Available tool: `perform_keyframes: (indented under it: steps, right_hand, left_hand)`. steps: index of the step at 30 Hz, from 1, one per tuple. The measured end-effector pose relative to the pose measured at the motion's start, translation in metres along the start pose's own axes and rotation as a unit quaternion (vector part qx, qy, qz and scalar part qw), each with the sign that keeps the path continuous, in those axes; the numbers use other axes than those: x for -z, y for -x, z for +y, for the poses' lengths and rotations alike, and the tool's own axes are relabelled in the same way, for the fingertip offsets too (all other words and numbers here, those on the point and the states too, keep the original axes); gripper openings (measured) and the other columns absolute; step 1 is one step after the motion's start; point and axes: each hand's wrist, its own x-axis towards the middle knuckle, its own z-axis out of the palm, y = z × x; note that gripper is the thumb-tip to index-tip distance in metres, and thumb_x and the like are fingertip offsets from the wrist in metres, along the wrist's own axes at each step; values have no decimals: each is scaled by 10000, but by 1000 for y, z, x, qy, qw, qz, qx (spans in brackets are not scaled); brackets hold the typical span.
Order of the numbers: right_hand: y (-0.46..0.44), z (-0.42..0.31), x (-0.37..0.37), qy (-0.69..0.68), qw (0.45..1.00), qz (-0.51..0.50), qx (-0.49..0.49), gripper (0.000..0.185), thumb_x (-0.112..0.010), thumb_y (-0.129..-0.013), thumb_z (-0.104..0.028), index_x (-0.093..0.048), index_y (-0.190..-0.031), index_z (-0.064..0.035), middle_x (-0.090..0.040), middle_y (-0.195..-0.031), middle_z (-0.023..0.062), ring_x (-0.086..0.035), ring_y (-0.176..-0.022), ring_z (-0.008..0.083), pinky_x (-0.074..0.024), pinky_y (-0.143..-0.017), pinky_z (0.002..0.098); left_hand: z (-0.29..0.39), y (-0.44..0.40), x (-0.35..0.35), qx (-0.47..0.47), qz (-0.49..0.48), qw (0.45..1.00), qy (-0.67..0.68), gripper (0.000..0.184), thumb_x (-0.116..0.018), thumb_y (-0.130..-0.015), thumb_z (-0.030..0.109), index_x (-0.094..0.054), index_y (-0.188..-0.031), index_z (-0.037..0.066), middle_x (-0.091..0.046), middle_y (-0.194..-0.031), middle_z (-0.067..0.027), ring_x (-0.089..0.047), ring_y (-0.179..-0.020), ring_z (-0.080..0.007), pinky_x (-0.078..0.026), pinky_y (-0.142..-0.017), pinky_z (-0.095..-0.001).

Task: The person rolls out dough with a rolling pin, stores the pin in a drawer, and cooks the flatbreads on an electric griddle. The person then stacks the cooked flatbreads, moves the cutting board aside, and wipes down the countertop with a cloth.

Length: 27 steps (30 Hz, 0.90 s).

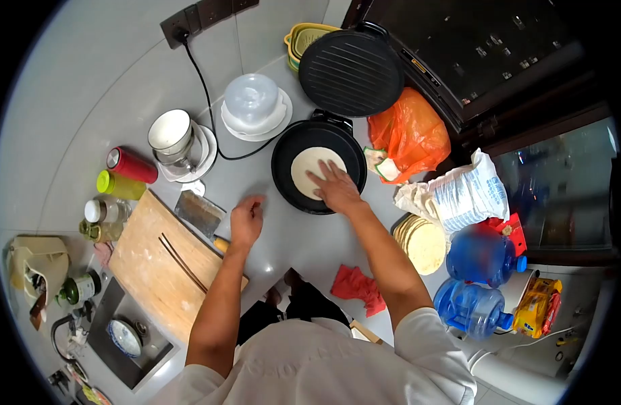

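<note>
A round pale flatbread (304, 177) lies in the black electric pan (283, 165), whose ridged lid (351, 73) stands open behind it. My right hand (337, 187) rests on the flatbread with its fingers spread. Left of the pan, my left hand (247, 219) hovers over the counter, its fingers curled in and nothing visible in them. Close beside it on the left lies a cleaver (201, 214) with a wooden handle. To the right of the pan is a stack of flatbreads (422, 244).
A floured wooden board (148, 260) with chopsticks lies at left, near the sink (111, 341). Bowls (170, 131) and a covered dish (252, 101) stand behind. An orange bag (415, 135), a white sack (469, 192) and a red cloth (358, 289) are at right.
</note>
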Motion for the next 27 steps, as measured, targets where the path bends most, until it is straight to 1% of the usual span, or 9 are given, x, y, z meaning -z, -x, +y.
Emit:
perform_keyframes:
  steps: [2, 5, 8, 9, 12, 15, 19, 23, 27]
  right_hand:
    - [-2, 7, -4, -10, 1000, 15, -8, 587, -569, -1051, -364, -401, -1610, -307, -233, -1726, 139, -186, -1597, 369, -245, -1262, 494]
    - [-5, 5, 1, -28, 999, 13, -9, 576, -574, -1050, -346, -425, -1602, -276, -270, -1711, 149, -204, -1593, 365, -252, -1258, 492]
    - [9, 16, 12, -83, 993, 90, -3, 561, -594, -1045, -295, -449, -1585, -247, -354, -1669, 163, -286, -1563, 358, -298, -1244, 476]
    - [8, 25, 23, -93, 984, 154, 3, 499, -601, -1042, -244, -523, -1531, -180, -474, -1583, 195, -395, -1502, 373, -353, -1217, 463]
    - [-2, 59, 80, -173, 916, 361, -13, 394, -624, -1008, -164, -627, -1382, -41, -614, -1415, 233, -546, -1351, 422, -415, -1163, 489]
    - [-30, 94, 162, -175, 878, 443, -50, 456, -558, -1056, -230, -555, -1460, -19, -532, -1498, 271, -485, -1411, 421, -370, -1202, 468]
    - [-92, 142, 235, -144, 864, 471, -108, 588, -461, -1086, -405, -475, -1524, -13, -511, -1526, 268, -454, -1444, 416, -352, -1200, 492]
    - [-105, 141, 277, -194, 888, 382, -166, 634, -408, -1062, -554, -526, -1480, -92, -607, -1425, 244, -560, -1330, 425, -411, -1114, 540]
    - [-59, 81, 295, -120, 906, 347, -209, 565, -523, -1024, -540, -545, -1454, -174, -688, -1297, 219, -619, -1233, 433, -447, -1057, 548]
  left_hand:
    - [3, -3, -4, 2, -12, 1000, -17, 341, -550, -867, -96, -738, -1128, 16, -737, -999, -132, -704, -865, -212, -559, -788, -317]
    - [10, -10, -15, -5, -27, 1000, -12, 341, -558, -866, -96, -737, -1133, 16, -731, -1003, -134, -696, -864, -212, -556, -786, -315]
    - [27, -29, -23, -60, -26, 998, -12, 337, -574, -862, -94, -736, -1136, 18, -736, -980, -131, -698, -839, -214, -555, -768, -316]
    - [36, -42, -26, -81, -19, 996, -16, 340, -578, -859, -94, -735, -1138, 20, -738, -971, -130, -699, -830, -216, -555, -764, -318]
    - [72, -97, -38, -145, 1, 989, -33, 355, -591, -850, -94, -732, -1154, 24, -748, -938, -132, -707, -794, -222, -559, -745, -327]
    - [128, -158, -47, -163, 11, 985, -54, 327, -560, -916, -3, -712, -1205, 21, -749, -1036, -178, -714, -921, -337, -558, -854, -373]
    - [191, -211, -51, -197, 34, 978, -55, 392, -534, -945, 38, -644, -1320, 1, -688, -1256, -236, -657, -1151, -420, -518, -1006, -451]
    - [219, -228, -47, -177, 42, 983, -36, 476, -520, -952, 66, -571, -1419, -10, -636, -1369, -256, -599, -1270, -430, -469, -1090, -454]
    - [217, -211, -37, -179, 73, 981, -8, 524, -491, -931, 46, -548, -1448, -14, -604, -1407, -275, -575, -1314, -424, -443, -1122, -451]
